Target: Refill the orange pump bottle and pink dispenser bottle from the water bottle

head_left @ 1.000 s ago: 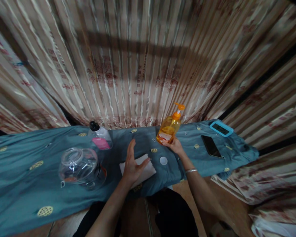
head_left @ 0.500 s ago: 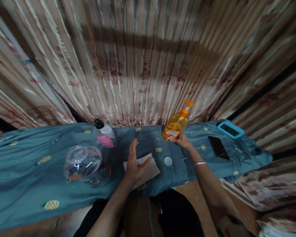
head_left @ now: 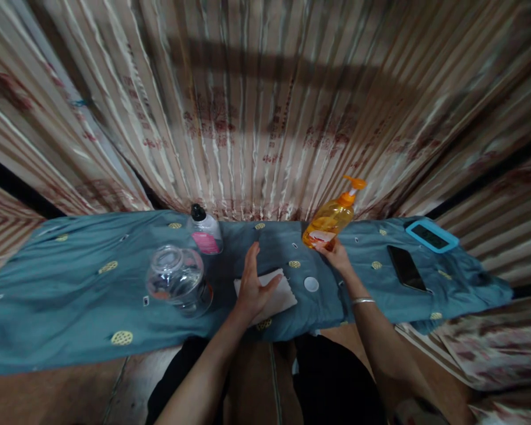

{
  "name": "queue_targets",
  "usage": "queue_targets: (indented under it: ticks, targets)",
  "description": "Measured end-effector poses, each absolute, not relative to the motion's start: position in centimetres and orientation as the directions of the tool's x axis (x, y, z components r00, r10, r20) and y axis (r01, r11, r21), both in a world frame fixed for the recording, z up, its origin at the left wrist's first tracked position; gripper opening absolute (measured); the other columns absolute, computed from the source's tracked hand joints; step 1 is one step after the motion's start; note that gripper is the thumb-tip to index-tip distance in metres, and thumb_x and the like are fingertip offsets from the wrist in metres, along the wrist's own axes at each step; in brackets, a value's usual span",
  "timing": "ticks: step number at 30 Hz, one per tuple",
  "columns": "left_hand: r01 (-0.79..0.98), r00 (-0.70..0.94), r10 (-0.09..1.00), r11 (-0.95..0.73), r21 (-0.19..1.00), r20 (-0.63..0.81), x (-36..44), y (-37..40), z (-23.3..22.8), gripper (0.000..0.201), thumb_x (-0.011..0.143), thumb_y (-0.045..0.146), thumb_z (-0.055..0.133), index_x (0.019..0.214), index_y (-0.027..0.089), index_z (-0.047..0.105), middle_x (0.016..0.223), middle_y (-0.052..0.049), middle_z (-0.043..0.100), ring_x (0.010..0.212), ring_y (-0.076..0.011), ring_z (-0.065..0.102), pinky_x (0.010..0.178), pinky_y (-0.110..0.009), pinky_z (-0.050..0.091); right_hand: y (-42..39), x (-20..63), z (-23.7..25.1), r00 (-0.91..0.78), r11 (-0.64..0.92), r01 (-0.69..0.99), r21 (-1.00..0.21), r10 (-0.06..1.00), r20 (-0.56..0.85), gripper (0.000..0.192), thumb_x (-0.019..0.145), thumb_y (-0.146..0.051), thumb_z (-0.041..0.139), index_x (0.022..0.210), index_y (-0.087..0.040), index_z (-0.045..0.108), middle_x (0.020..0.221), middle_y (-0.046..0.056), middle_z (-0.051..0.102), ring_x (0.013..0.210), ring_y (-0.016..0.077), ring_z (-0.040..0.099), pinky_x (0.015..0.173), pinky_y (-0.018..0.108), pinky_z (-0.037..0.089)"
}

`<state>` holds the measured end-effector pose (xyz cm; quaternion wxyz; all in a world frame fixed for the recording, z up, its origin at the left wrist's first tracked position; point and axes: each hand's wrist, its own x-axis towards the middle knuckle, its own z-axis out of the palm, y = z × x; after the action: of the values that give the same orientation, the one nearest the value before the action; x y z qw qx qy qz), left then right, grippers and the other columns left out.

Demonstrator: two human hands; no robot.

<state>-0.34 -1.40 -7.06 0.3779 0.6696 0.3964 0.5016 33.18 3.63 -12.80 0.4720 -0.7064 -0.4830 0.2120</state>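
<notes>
My right hand grips the base of an orange pump bottle of soap that leans to the right at the back of the teal cloth. My left hand is open, fingers up, hovering over a folded white cloth. A small white round cap lies between my two hands. A clear glass jar stands to the left of my left hand. Behind the jar stands a clear bottle with a black cap and a pink label.
A black phone and a blue-framed digital device lie on the cloth at the right. Striped curtains hang right behind the surface. My dark-clad knees are below its front edge.
The view has shifted left, so everything sits further right in frame. My right hand has kept hold of the orange bottle, which now stands farther back. My left hand stays open over the white cloth.
</notes>
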Motion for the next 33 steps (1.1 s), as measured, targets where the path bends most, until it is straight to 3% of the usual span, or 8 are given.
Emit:
queue_targets:
  ticks: [10,18,21,27,33]
  targets:
    - [0.037,0.082,0.967,-0.246,0.969,0.242,0.1,-1.8,-7.3,0.078,0.081,0.034,0.075,0.149,0.026,0.037,0.158,-0.016,0.042,0.146,-0.0323,0.043,0.118,-0.058,0.039,-1.3,31.0,-10.9,0.583,-0.317,0.588,-0.744,0.804,0.118,0.041,0.093,-0.040,0.067,0.127,-0.019,0.059,0.124,0.008,0.063,0.109,0.0230,0.064,0.095,0.048,0.054]
    - [-0.027,0.022,0.994,-0.103,0.994,0.104,0.4,-2.4,-8.9,0.070,0.083,0.025,0.073,0.145,0.026,0.039,0.156,-0.014,0.042,0.147,-0.0299,0.043,0.119,-0.054,0.039,-3.4,24.4,-6.4,0.342,-0.109,0.756,-0.645,0.907,0.247,0.045,0.095,-0.041,0.064,0.134,-0.020,0.055,0.130,0.009,0.062,0.115,0.0242,0.063,0.099,0.049,0.053]
    - [-0.047,-0.017,0.999,-0.050,0.998,0.049,0.0,-2.1,-9.4,0.066,0.084,0.023,0.071,0.143,0.026,0.041,0.156,-0.015,0.043,0.147,-0.0296,0.042,0.119,-0.053,0.039,-2.7,20.2,-6.5,0.205,-0.056,0.794,-0.606,0.962,0.181,0.043,0.096,-0.041,0.063,0.133,-0.020,0.056,0.120,0.008,0.065,0.104,0.0211,0.066,0.094,0.046,0.055]
    - [-0.169,-0.103,0.992,0.049,0.984,-0.067,-1.2,-1.5,-9.5,0.063,0.080,0.022,0.074,0.138,0.024,0.048,0.155,-0.014,0.044,0.147,-0.0311,0.043,0.119,-0.052,0.037,-2.3,14.2,-7.9,-0.013,0.015,0.867,-0.498,1.000,0.008,0.044,0.093,-0.039,0.067,0.132,-0.020,0.057,0.139,0.010,0.057,0.125,0.0273,0.058,0.103,0.052,0.050]
    - [-0.180,-0.103,0.991,0.068,0.981,-0.088,-1.7,-1.3,-9.1,0.061,0.080,0.015,0.071,0.136,0.024,0.050,0.155,-0.013,0.046,0.147,-0.0298,0.043,0.120,-0.049,0.037,-3.2,14.4,-6.7,-0.014,-0.063,0.912,-0.404,0.983,-0.183,0.028,0.096,-0.040,0.064,0.113,-0.018,0.065,0.111,0.005,0.068,0.101,0.0191,0.067,0.090,0.042,0.056]
